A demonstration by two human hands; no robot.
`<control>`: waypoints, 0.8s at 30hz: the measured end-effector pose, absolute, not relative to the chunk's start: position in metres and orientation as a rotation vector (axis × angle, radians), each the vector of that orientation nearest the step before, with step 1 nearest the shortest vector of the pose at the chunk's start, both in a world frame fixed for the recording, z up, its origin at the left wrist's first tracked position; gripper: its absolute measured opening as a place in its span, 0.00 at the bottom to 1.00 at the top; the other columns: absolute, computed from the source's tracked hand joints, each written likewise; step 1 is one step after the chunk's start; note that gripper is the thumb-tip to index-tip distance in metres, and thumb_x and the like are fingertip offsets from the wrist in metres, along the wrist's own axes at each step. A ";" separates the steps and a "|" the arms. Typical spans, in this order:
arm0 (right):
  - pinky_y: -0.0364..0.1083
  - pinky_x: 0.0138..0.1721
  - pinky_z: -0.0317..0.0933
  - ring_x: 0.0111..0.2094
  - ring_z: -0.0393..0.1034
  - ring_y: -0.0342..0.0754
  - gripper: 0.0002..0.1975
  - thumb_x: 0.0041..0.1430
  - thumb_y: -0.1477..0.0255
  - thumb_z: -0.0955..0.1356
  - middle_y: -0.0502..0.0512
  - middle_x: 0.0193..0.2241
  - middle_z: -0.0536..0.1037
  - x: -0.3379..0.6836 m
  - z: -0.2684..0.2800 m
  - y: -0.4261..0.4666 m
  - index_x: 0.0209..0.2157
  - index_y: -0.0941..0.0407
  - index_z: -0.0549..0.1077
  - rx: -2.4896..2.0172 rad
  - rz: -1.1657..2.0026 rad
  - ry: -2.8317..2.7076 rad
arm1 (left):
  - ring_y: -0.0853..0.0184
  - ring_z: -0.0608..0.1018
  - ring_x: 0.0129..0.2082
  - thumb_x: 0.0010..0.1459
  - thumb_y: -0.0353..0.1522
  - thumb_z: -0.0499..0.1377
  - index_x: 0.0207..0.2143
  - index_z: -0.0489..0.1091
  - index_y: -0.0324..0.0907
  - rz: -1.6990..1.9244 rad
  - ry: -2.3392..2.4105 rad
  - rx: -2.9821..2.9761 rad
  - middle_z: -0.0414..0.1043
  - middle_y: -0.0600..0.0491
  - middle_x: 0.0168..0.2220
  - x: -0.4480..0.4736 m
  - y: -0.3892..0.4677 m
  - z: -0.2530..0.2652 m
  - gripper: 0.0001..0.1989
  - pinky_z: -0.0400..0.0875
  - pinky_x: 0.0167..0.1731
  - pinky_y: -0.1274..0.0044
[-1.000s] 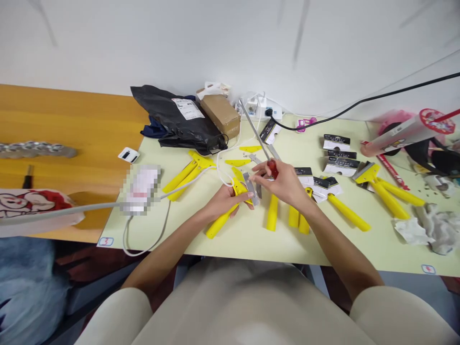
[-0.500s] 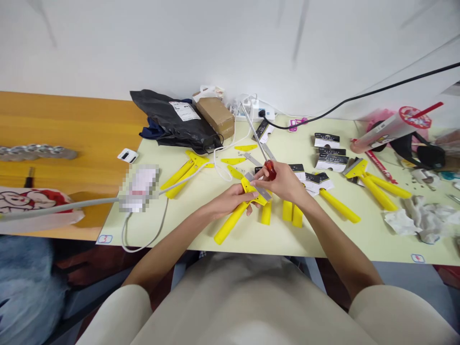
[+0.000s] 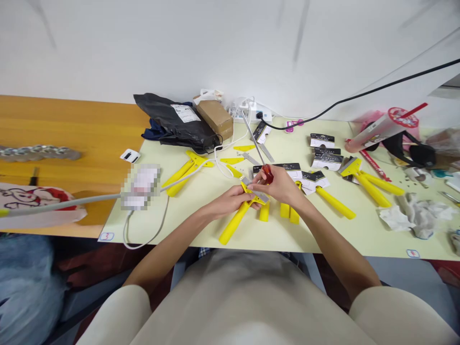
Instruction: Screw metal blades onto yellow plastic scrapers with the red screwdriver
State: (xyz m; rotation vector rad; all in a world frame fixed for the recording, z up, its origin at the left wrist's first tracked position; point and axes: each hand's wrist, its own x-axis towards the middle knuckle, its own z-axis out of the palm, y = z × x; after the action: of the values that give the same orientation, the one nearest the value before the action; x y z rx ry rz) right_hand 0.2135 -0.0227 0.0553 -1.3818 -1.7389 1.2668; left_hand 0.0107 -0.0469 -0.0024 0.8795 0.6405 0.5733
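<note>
My left hand [image 3: 232,201] is closed around the head of a yellow scraper [image 3: 233,224], whose handle slants toward the table's front edge. Across that head lies a grey metal plate [image 3: 261,196], partly hidden by fingers. My right hand [image 3: 277,184] keeps a screwdriver [image 3: 268,173] with a red handle in its grip, the long shaft pointing up and away. The thumb and fingertips of this hand also press at the metal plate. Just beyond the hands lie loose yellow head pieces [image 3: 232,161] and metal plates [image 3: 266,152].
Other yellow scrapers [image 3: 372,184] and handles [image 3: 336,203] lie to the right, near black-and-white cards [image 3: 326,159]. More yellow scraper parts [image 3: 183,175] sit at left beside a white cable [image 3: 165,220]. Behind are a black plastic bag [image 3: 179,124], a cardboard box [image 3: 215,117] and a power strip [image 3: 247,111].
My right fingers have shifted slightly left over the scraper head and cover more of the metal plate. The screwdriver stays in the same hand. The whole view has shifted a little.
</note>
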 end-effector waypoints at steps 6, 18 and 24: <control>0.49 0.36 0.65 0.33 0.75 0.50 0.30 0.53 0.53 0.79 0.52 0.34 0.84 0.207 0.052 -0.022 0.28 0.50 0.56 -1.338 1.281 -1.788 | 0.57 0.87 0.42 0.62 0.43 0.71 0.47 0.80 0.36 0.681 0.721 0.791 0.84 0.43 0.46 0.004 -0.057 -0.007 0.20 0.79 0.54 0.65; 0.47 0.35 0.57 0.32 0.70 0.51 0.22 0.53 0.57 0.79 0.52 0.29 0.76 0.184 0.006 0.066 0.27 0.52 0.66 -1.254 0.741 -2.483 | 0.50 0.86 0.49 0.59 0.34 0.72 0.41 0.78 0.35 1.066 1.041 0.431 0.83 0.38 0.48 -0.066 -0.090 -0.013 0.12 0.84 0.46 0.63; 0.49 0.38 0.57 0.37 0.72 0.55 0.16 0.58 0.65 0.77 0.59 0.35 0.79 0.156 -0.006 0.065 0.32 0.53 0.67 -1.249 0.665 -2.584 | 0.51 0.86 0.49 0.60 0.34 0.71 0.42 0.78 0.35 1.116 1.099 0.360 0.82 0.39 0.50 -0.078 -0.103 -0.012 0.12 0.85 0.47 0.63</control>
State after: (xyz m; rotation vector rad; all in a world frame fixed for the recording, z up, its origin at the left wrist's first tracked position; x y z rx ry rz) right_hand 0.1558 0.0653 -0.0056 -1.2494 -2.5840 0.6647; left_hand -0.0783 -0.1033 -0.0124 0.3600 1.0995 1.1157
